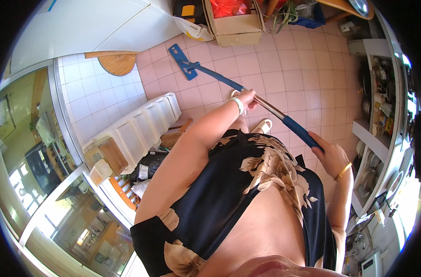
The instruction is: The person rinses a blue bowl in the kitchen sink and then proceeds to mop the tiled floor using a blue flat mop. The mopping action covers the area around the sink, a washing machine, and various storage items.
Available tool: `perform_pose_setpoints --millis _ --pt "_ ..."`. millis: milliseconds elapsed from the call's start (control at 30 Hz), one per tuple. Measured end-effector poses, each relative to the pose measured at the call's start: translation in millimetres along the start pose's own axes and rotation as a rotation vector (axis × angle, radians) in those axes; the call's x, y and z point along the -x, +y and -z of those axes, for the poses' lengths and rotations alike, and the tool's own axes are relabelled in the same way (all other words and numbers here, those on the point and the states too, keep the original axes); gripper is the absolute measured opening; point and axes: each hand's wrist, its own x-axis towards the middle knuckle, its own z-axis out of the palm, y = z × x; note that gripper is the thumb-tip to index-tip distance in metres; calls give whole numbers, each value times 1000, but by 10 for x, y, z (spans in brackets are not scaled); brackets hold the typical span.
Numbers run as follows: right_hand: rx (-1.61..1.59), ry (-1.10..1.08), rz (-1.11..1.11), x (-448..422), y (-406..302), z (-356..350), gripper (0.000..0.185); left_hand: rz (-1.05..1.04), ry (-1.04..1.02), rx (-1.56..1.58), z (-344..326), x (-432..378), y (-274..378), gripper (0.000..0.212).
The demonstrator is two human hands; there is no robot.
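A flat mop with a blue plate-shaped head (pixel 182 62) lies against the pink tile floor (pixel 231 65) at the upper left of the view. Its long handle (pixel 271 108), part blue and part bare metal, slants down to the right across the front of the body. My left hand (pixel 248 99), with a pale band at the wrist, grips the handle near the middle, where blue meets metal. Around the blue grip at the handle's upper end is my right hand (pixel 330 155), a gold-coloured bangle on its wrist.
Stacked white plastic bins (pixel 137 128) stand at the left beside a glazed door frame (pixel 54 104). A cardboard box (pixel 238 29) with red plastic and a white bag (pixel 196 33) sit at the top. Open shelves with dishes (pixel 366 166) line the right.
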Motion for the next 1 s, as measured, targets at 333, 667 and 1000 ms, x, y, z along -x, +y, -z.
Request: perform_pose_setpoints --millis 333,667,1000 --pt "-167 91 -287 1829 1132 -460 49 272 -324 -344 -1994 -250 -1216 47" --pt "-381 148 -509 2763 1156 -346 56 65 -415 43 -2863 437 -1505 25" --pt "-460 64 -320 2185 923 -182 49 -21 -218 16 -1733 861 -1135 26"
